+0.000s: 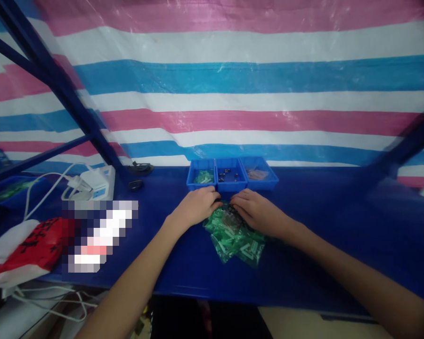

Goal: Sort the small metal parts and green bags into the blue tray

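A loose heap of small green packets (pixel 235 238) lies flat just under and below the fingertips of both hands, fanned out and overlapping, its top edge tucked beneath the fingers. Each packet is clear green plastic with pale markings; what they hold is too small to tell

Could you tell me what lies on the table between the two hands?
In the head view, the pile of green packets lies between the left hand and the right hand.
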The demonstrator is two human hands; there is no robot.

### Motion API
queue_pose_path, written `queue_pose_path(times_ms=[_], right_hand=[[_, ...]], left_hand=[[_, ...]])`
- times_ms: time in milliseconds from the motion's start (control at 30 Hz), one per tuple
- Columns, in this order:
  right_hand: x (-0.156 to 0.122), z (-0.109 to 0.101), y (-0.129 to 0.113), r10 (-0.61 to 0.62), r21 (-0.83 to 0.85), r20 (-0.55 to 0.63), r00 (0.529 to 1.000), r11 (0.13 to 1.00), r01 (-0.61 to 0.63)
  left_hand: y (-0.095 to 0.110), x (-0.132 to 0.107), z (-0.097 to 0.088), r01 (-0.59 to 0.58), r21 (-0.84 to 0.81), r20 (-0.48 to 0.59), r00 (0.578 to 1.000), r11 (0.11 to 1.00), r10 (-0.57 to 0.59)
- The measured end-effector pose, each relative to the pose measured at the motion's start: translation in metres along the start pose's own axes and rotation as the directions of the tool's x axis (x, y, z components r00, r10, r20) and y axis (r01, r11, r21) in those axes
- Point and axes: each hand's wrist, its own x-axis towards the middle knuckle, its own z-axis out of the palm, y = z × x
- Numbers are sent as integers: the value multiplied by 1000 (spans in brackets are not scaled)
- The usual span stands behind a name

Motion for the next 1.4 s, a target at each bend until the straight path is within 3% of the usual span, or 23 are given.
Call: queue_pose_path(times_ms=[700, 1067, 1400], right_hand=[[0, 6, -8, -8, 34, -17, 1000, 999, 9], [-1, 7, -6, 37, 57, -54, 998, 998, -34], [-1, 5, 0, 245, 134, -261, 934, 967, -216]], left_hand=[[9, 0, 1, 21, -25, -43, 999, 999, -22], [9, 1, -7, 9, -20, -312, 950, 1000, -15], [12, 2, -9, -49, -102, -513, 858, 994, -10]])
